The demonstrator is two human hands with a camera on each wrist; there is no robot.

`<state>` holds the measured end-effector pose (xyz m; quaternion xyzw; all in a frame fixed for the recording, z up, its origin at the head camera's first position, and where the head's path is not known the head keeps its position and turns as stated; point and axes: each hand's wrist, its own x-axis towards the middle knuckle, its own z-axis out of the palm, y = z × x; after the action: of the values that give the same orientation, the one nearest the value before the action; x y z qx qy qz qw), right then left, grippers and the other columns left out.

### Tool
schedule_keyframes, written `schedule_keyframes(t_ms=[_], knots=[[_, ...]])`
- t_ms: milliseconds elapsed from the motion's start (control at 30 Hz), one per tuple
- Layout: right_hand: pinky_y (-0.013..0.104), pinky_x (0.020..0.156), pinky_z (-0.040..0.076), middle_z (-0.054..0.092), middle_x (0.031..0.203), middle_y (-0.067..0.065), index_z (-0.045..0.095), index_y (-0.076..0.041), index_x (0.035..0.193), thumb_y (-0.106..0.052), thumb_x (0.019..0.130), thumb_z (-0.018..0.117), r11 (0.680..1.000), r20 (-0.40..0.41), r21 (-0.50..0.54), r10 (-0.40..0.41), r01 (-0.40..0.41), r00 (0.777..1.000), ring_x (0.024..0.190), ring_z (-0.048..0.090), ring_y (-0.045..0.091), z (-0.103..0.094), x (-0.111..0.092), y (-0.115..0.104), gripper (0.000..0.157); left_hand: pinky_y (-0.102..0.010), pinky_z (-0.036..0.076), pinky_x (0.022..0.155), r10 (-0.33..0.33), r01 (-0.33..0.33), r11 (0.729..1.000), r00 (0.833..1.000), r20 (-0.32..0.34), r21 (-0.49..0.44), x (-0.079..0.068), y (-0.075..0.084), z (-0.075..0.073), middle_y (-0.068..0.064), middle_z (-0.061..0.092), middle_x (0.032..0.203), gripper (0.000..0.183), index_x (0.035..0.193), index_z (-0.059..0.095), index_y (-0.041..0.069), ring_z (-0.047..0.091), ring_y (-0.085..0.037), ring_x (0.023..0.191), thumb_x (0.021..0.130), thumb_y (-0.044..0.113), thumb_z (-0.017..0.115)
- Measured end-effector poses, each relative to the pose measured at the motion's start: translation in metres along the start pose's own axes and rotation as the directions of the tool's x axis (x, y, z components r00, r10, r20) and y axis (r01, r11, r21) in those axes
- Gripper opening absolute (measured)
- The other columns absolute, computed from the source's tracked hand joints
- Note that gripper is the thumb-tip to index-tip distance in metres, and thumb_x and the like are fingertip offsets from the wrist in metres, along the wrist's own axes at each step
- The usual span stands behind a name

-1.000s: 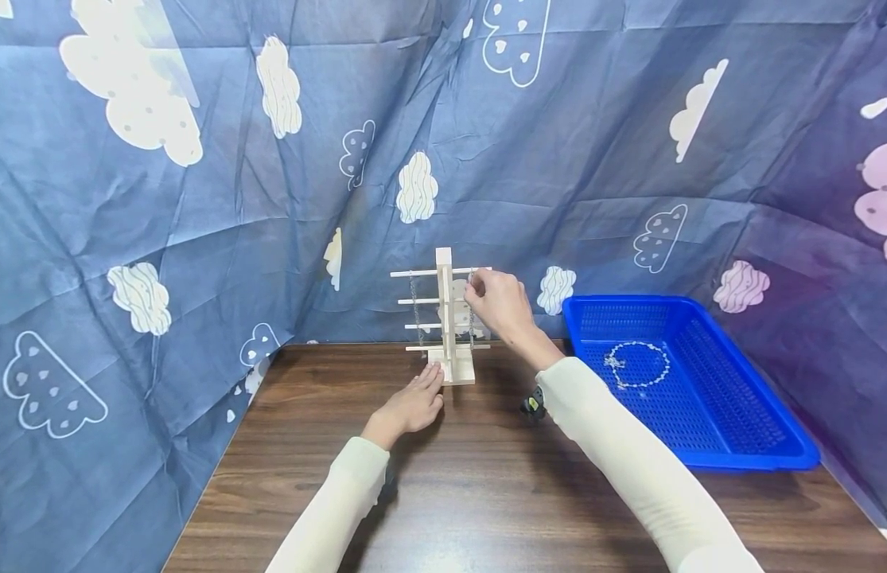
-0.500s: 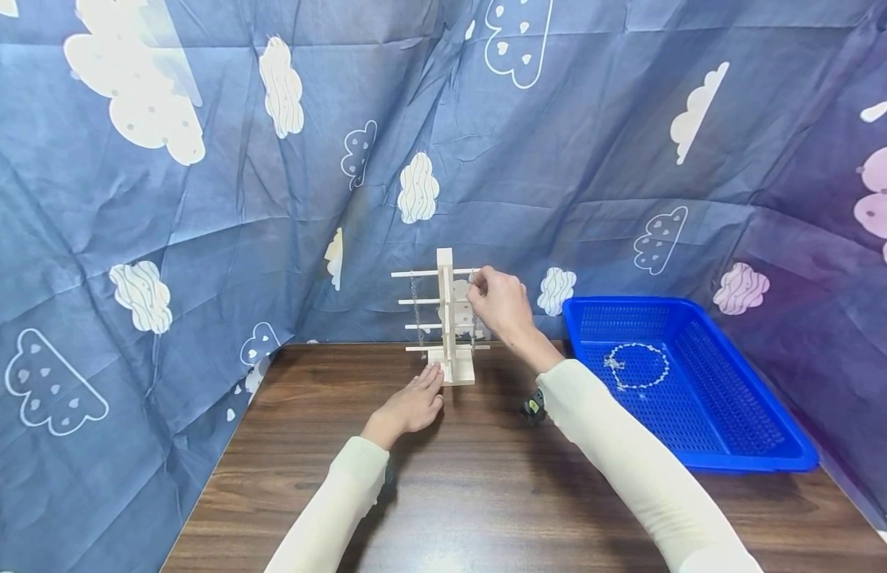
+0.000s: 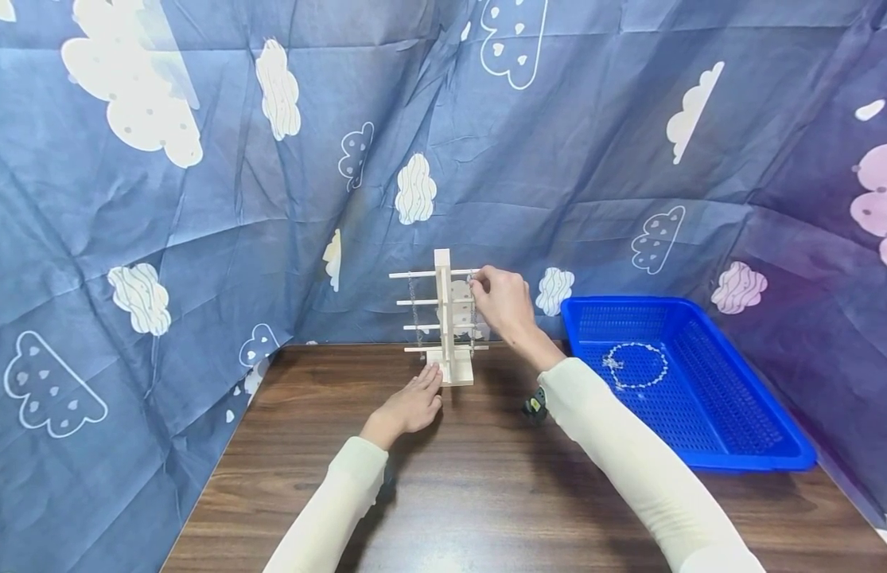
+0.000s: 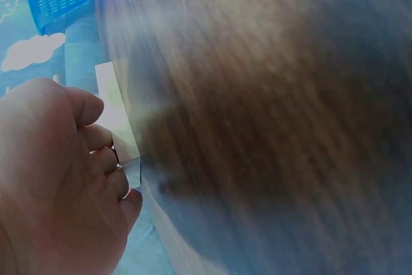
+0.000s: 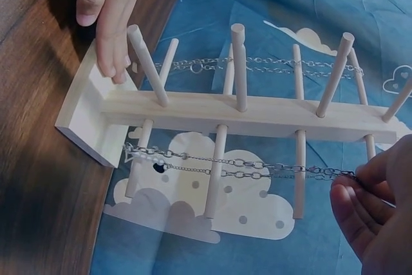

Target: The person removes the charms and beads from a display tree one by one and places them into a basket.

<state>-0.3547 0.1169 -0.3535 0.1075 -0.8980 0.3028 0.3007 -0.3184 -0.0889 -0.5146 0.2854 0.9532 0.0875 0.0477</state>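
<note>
A pale wooden rack [image 3: 444,310] with pegs on several levels stands at the back of the table. My left hand [image 3: 409,403] rests on its base, fingers extended, and the left wrist view shows those fingers against the base's edge [image 4: 118,117]. At the top right peg, my right hand [image 3: 504,304] pinches the upper end of a silver chain necklace [image 5: 248,164]. This chain hangs down past the lower pegs, with a small white pendant [image 5: 147,156] at its bottom end. Another silver chain [image 3: 415,306] hangs on the rack's left side.
To the right is a blue perforated basket [image 3: 737,461] with a whitish beaded necklace [image 3: 612,363] lying in it. Brown wood-grain table [image 3: 457,493] extends in front of the rack. Blue cloud-patterned cloth [image 3: 558,159] hangs right behind the rack.
My right hand has shifted slightly to the right along the top peg, still pinching the chain necklace. My left hand stays on the base.
</note>
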Motion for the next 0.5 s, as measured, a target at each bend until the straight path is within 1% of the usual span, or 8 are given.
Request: schedule_keyframes(t_ms=[233,367,500], knots=[[0.042,0.069,0.057,0.076,0.087,0.004,0.075,-0.015,0.096,-0.022,0.091,0.064,1.000,-0.016,-0.010,0.001,-0.001,1.000,0.078,0.069,0.026,-0.0032,0.0023,0.0014,0.014,-0.045,0.022,0.124,0.004,-0.004,1.000,1.000,0.000,0.007,0.0003,0.0005,-0.0013,-0.019,0.015,0.163,0.055,0.153,0.023,-0.003,0.014,-0.032,0.153,0.105,0.022,0.029],[0.041,0.067,0.057,0.075,0.084,0.004,0.075,-0.015,0.094,-0.022,0.091,0.064,1.000,-0.026,-0.011,-0.004,0.004,1.000,0.075,0.069,0.024,-0.0053,0.0028,0.0036,0.014,-0.047,0.023,0.124,-0.001,0.001,1.000,1.000,-0.005,-0.001,0.0016,0.0005,-0.0004,-0.019,0.017,0.163,0.055,0.153,0.025,-0.004,0.016,-0.033,0.152,0.104,0.021,0.031],[0.038,0.065,0.057,0.075,0.083,0.004,0.075,-0.013,0.094,-0.022,0.091,0.063,1.000,-0.025,0.010,-0.006,0.006,1.000,0.071,0.068,0.022,-0.0082,0.0029,0.0060,0.015,-0.048,0.024,0.123,-0.005,0.005,1.000,1.000,-0.007,-0.007,0.0021,-0.0001,0.0010,-0.019,0.018,0.163,0.055,0.152,0.027,-0.004,0.017,-0.034,0.152,0.103,0.020,0.032]])
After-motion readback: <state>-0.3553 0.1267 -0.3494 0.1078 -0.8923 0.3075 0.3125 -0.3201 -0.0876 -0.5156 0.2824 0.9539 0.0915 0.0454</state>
